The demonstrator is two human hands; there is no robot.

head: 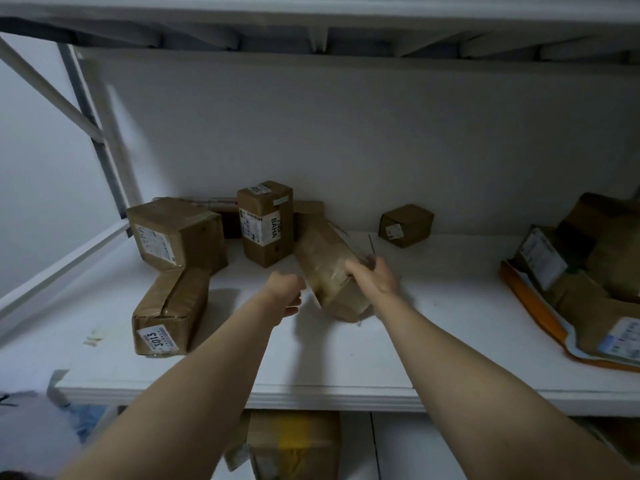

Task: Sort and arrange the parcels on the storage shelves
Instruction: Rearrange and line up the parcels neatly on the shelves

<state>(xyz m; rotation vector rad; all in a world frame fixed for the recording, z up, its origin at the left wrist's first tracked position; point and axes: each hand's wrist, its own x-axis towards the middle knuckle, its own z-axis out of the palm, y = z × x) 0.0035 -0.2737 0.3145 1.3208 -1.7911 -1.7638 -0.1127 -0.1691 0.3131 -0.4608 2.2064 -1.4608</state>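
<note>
- The held parcel, a brown box wrapped in glossy tape, is tilted over the middle of the white shelf board. Its far end rises toward the back wall and its near end sits low over the board. Blur hides whether it touches the board.
- The right hand grips the parcel's right side, fingers curled over the top edge.
- The left hand is just beside the parcel's lower left edge with its fingers curled inward. Whether it grips or only touches the parcel cannot be told.
- Just left of the held parcel's far end, an upright box stands on end, with a white label reading "BAHA" on its side.
- A low brown box sits behind these two, against the wall.
- Further left a squat box carries a white shipping label, and a flat dark box lies behind it.
- In front of the squat box and touching it, a long box lies on the board, its near end labelled "3013".
- A small cube box stands alone by the wall, to the right of the held parcel and apart from it.
- At the far right lies a heap of brown wrapped parcels on an orange mailer.
- Under the board, on the lower level, sits a carton with yellow tape.
- A grey metal upright frames the left side.
</note>
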